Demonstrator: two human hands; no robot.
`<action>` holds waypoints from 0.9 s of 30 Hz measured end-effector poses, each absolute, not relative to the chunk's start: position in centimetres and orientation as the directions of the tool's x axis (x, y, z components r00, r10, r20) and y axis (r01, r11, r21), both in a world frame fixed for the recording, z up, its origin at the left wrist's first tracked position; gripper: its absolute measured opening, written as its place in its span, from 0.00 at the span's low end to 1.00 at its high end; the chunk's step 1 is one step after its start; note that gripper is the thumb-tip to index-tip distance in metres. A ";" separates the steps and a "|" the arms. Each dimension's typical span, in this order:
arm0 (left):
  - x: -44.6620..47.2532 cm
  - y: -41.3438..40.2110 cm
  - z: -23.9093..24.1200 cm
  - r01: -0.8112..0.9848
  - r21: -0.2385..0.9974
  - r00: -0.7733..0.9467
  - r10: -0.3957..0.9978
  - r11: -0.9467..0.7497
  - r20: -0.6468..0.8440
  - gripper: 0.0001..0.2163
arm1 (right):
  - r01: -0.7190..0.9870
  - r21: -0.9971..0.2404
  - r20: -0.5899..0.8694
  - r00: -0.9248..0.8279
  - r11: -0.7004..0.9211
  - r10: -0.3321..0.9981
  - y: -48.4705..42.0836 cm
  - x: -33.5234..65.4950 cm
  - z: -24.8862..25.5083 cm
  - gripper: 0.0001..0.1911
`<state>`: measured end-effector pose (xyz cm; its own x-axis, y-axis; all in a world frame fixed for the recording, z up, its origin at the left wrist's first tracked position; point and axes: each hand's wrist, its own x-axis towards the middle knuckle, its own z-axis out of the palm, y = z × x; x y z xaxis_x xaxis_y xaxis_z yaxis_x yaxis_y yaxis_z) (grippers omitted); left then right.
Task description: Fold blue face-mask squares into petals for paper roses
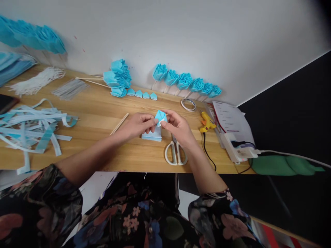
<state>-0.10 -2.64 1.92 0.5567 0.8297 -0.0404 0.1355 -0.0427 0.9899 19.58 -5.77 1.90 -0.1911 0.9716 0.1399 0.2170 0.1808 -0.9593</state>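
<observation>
The folded blue piece is held up between the two hands, at about 2 o'clock from the left hand and 10 o'clock from the right hand; both touch it, so neither is nearer, and it shows no clear long axis. The left hand pinches its edge at 8 o'clock, while the right hand grips it with the thumb at 5 o'clock, the blue stack sitting toward 7 o'clock on the counter.
</observation>
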 end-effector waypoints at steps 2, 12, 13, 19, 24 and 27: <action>-0.1 -2.6 1.9 0.099 0.994 0.562 0.827 -0.054 -0.011 0.17 | 0.188 -0.967 0.142 -0.167 0.173 0.976 -5.4 19.2 1.9 0.24; 0.0 -2.0 0.9 0.008 0.998 0.388 0.921 -0.054 0.047 0.12 | 0.115 -0.983 0.120 -0.163 0.140 0.979 -3.6 18.8 1.5 0.26; 0.0 -1.9 0.9 -0.003 0.998 0.377 0.925 -0.057 0.054 0.11 | 0.104 -0.985 0.117 -0.178 0.137 0.977 -3.4 18.8 1.5 0.26; -0.1 -1.8 1.0 0.054 0.998 0.391 0.920 -0.021 -0.002 0.09 | 0.037 -0.986 0.145 -0.270 0.161 0.952 -2.7 19.3 1.2 0.25; 0.1 -2.1 1.4 0.093 0.995 0.425 0.905 -0.028 -0.015 0.11 | 0.053 -0.981 0.174 -0.195 0.187 0.965 -3.0 19.5 -0.1 0.26; 0.1 -2.3 1.3 0.097 0.994 0.458 0.889 -0.049 -0.001 0.13 | 0.046 -0.977 0.198 -0.192 0.210 0.961 -3.2 19.4 -0.5 0.26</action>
<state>0.14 -2.29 1.35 0.4585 0.8887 -0.0009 0.0967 -0.0489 0.9941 19.44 -3.25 -0.52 -0.1917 0.9614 0.1976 0.0459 0.2099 -0.9767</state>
